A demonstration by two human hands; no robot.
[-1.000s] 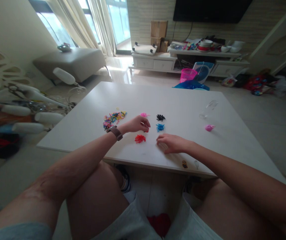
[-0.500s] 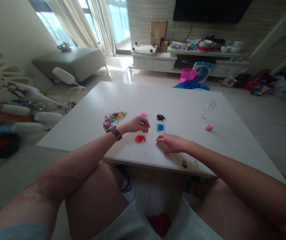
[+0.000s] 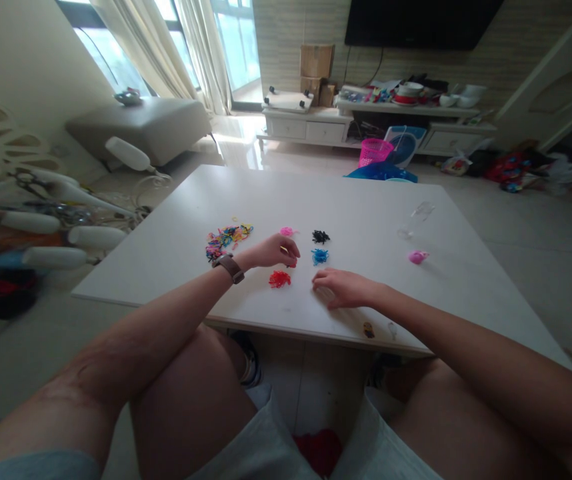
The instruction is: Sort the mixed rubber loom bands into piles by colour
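Observation:
My left hand (image 3: pixel 280 252), with a watch on its wrist, hovers over the table's middle, fingers curled and pinched together. Something small and red shows at its fingertips, too small to make out. Below it lies a pile of red rubber bands (image 3: pixel 279 279); a pink pile (image 3: pixel 287 231) is just beyond. My right hand (image 3: pixel 345 288) rests on the tabletop, fingers bent and thumb apart, with nothing visible in it. Ahead of it are a blue pile (image 3: pixel 320 257) and a black pile (image 3: pixel 321 237). A mixed-colour heap of bands (image 3: pixel 229 239) lies left of my left hand.
The white table (image 3: pixel 381 207) carries a pink toy-like object (image 3: pixel 418 257) and a clear container (image 3: pixel 416 220) on the right. A small yellow-brown piece (image 3: pixel 369 329) and a clear piece (image 3: pixel 392 330) lie by the near edge. A pink basket (image 3: pixel 375 153) stands beyond the table.
Almost nothing differs. Both hands hold nearly the same place and pose; the view has shifted very slightly.

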